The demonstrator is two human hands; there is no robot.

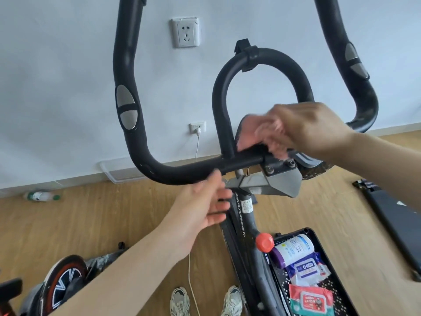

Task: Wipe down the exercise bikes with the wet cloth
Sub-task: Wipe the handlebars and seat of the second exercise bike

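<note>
Right hand [296,128]: above the middle of the handlebar, on top of the cloth. The fingers are motion-blurred, so I cannot tell whether they grip the cloth or press it flat.
Left hand [205,201]: open, palm showing and fingers extended. The thumb touches the underside of the handlebar, and the fingers point toward the stem.
Cloth [239,133]: dark and patterned, lying over the middle of the handlebar at the foot of the centre loop, mostly covered by the right hand.
Handlebar [182,172]: black, belonging to the near exercise bike. The centre loop [218,99] rises from the crossbar, and the side bars carry silver sensor pads [126,108].
Stem [247,215]: dark, running down from the clamp, with a red knob [264,242] on its right side.
Basket [293,232]: black, on the floor just beside the stem. It holds a wipes canister [293,249], a blue wipes pack [305,270] and a red wipes pack [312,299].
Second bike: its flywheel [63,283] is at lower left, well apart from both hands.
Floor: wood. A plastic bottle [41,196] lies near the wall, and two shoes [180,299] are at the bottom edge.
Wall: two sockets, the lower socket [197,127] with a white cable plugged in.
</note>
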